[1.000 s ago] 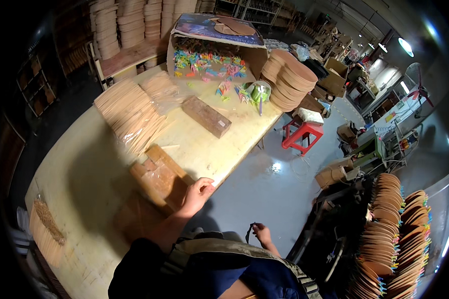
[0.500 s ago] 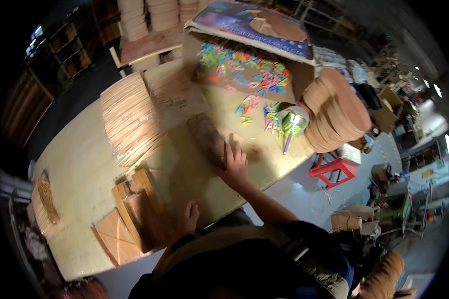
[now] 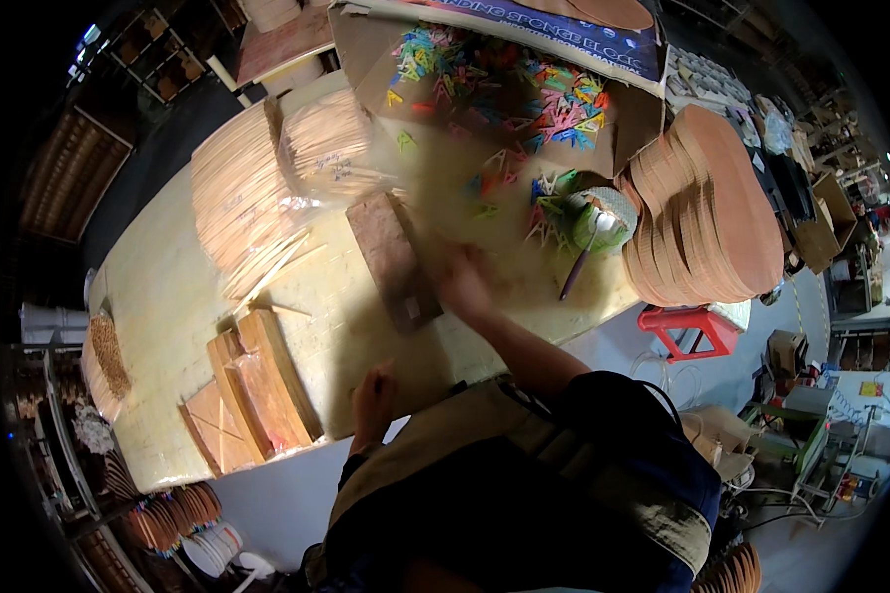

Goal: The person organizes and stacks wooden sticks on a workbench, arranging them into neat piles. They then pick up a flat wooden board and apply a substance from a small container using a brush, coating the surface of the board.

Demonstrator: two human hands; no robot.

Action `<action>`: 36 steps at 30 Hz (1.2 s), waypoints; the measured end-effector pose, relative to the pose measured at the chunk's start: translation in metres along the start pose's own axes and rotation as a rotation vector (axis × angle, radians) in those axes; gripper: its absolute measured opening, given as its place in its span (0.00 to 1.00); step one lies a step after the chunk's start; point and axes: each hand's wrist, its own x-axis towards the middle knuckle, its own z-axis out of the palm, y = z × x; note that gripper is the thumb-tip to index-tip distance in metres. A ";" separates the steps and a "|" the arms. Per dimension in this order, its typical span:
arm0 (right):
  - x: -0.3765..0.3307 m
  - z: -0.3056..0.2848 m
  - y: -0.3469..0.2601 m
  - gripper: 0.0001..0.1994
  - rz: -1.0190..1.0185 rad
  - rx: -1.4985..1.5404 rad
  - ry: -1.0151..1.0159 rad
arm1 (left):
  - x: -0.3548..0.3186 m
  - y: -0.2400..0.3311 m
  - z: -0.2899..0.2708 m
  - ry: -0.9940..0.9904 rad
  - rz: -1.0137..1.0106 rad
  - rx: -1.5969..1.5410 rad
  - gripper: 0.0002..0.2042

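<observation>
Head view: the right hand [image 3: 465, 282] is blurred at the near right edge of the dark wooden block [image 3: 394, 259] on the desk [image 3: 168, 296]; whether it grips cannot be told. The left hand [image 3: 373, 400] rests open on the desk edge, nearer the person than the block. Left of the block lies a fanned stack of thin wood sheets [image 3: 242, 198]; right of it, a green bowl [image 3: 593, 219].
</observation>
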 end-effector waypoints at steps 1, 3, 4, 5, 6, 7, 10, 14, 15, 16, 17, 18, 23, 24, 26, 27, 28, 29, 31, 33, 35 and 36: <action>0.011 -0.020 -0.009 0.21 -0.010 -0.187 -0.049 | -0.001 0.003 0.002 0.007 -0.003 -0.008 0.10; 0.025 -0.031 -0.009 0.16 -0.062 -0.382 -0.066 | -0.003 0.009 -0.001 0.034 0.002 -0.019 0.09; 0.031 -0.024 -0.002 0.15 -0.104 -0.390 -0.039 | -0.009 0.003 -0.001 0.045 0.022 0.033 0.09; 0.039 -0.018 -0.001 0.13 -0.160 -0.395 -0.013 | -0.014 -0.010 0.000 0.070 0.040 0.081 0.09; 0.047 -0.018 -0.003 0.13 -0.163 -0.475 -0.070 | -0.016 -0.010 -0.001 0.090 0.059 0.131 0.09; 0.054 -0.018 -0.006 0.12 -0.167 -0.556 -0.126 | -0.020 -0.011 -0.005 0.076 -0.001 0.110 0.09; 0.074 0.000 0.007 0.11 -0.061 -0.447 -0.106 | -0.032 0.012 -0.016 0.073 -0.274 0.029 0.11; 0.083 -0.003 0.009 0.08 -0.203 0.159 0.024 | -0.037 -0.015 -0.017 0.235 -0.238 -0.133 0.14; 0.077 -0.007 0.002 0.07 -0.297 0.162 0.040 | -0.039 -0.025 -0.014 0.268 -0.219 -0.201 0.13; 0.073 -0.012 -0.005 0.06 -0.388 0.166 0.059 | -0.035 -0.042 -0.010 0.298 -0.197 -0.268 0.13; 0.068 -0.020 -0.013 0.06 -0.468 0.167 0.082 | -0.031 -0.055 -0.006 0.316 -0.175 -0.331 0.13; 0.063 -0.029 -0.024 0.07 -0.412 0.223 0.115 | -0.028 -0.056 -0.006 0.280 -0.174 -0.393 0.12; 0.062 -0.051 -0.028 0.14 -0.415 0.340 -0.019 | 0.009 -0.019 -0.005 0.191 -0.126 -0.408 0.13; 0.063 -0.049 -0.027 0.15 -0.489 0.323 -0.040 | 0.020 -0.010 -0.001 0.180 -0.132 -0.414 0.13; 0.061 -0.039 -0.028 0.17 -0.629 0.281 -0.081 | 0.058 -0.007 0.018 0.122 -0.049 -0.453 0.19; 0.058 -0.032 -0.033 0.18 -0.579 0.253 -0.073 | 0.072 -0.004 0.026 0.109 -0.011 -0.475 0.22; 0.055 -0.025 -0.038 0.19 -0.527 0.225 -0.063 | 0.091 0.000 0.033 0.091 0.019 -0.460 0.25; 0.053 -0.018 -0.043 0.20 -0.474 0.197 -0.058 | 0.109 0.005 0.038 0.073 0.044 -0.446 0.28; 0.052 -0.015 -0.046 0.22 -0.247 0.101 -0.291 | 0.126 0.017 0.041 0.101 0.073 -0.253 0.33; 0.048 -0.014 -0.041 0.23 -0.214 0.098 -0.326 | 0.121 0.037 0.044 0.194 0.079 0.091 0.37; 0.036 -0.016 -0.038 0.19 -0.287 0.057 -0.330 | 0.109 0.038 0.038 0.160 0.086 0.037 0.39; 0.025 -0.023 -0.043 0.19 -0.319 0.051 -0.332 | 0.101 0.026 0.039 0.166 0.129 0.009 0.39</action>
